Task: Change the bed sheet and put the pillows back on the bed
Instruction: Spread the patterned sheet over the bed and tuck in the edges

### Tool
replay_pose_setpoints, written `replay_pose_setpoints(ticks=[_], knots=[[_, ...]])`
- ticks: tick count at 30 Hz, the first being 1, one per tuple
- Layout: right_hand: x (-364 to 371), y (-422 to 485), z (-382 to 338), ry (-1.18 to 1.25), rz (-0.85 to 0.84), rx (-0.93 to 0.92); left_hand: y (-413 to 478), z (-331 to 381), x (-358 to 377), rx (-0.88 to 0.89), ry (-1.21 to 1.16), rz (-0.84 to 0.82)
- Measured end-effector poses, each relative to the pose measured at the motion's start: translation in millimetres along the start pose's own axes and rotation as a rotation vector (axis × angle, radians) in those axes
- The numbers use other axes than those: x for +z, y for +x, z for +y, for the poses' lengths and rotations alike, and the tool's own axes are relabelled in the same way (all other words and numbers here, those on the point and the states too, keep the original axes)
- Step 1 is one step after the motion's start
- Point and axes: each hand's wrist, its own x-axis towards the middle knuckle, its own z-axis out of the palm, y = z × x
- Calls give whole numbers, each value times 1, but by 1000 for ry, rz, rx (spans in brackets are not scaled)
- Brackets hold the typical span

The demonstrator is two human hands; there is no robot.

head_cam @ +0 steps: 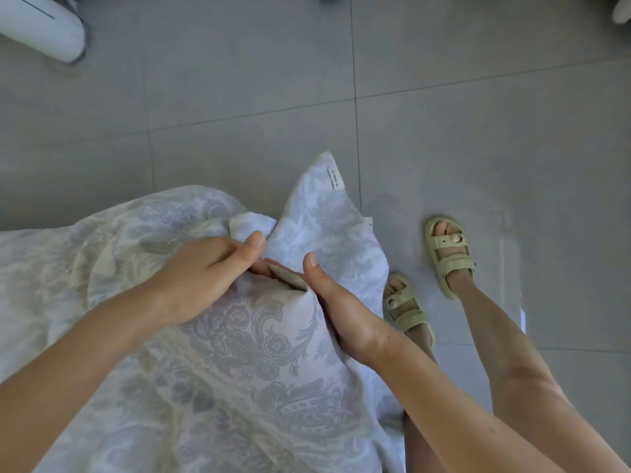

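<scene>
A pale bed sheet with a grey-blue floral print fills the lower left and middle of the view, bunched up in front of me above the floor. One corner of it, with a small white label, points up toward the middle. My left hand grips a fold of the sheet from the left, thumb on top. My right hand pinches the same fold from the right, thumb up, fingers under the cloth. The bed and pillows are out of view.
Grey floor tiles spread all around. My two feet in pale green sandals stand at the right of the sheet. A white rounded object stands on the floor at the top left. A bit of white shows at the top right corner.
</scene>
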Motion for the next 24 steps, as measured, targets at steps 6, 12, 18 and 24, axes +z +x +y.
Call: replay_pose_setpoints(ticks=[6,12,18,24], knots=[[16,-7,4,155,48,33,2,18,-6,121,-19,80],[18,-25,8,440,351,-18,6,22,15,-53,247,-173],[-11,-32,-2,7,788,-266,-3,25,12,-95,219,-178],[-8,15,-13,-326,301,-169,-34,17,-4,-94,66,-182]])
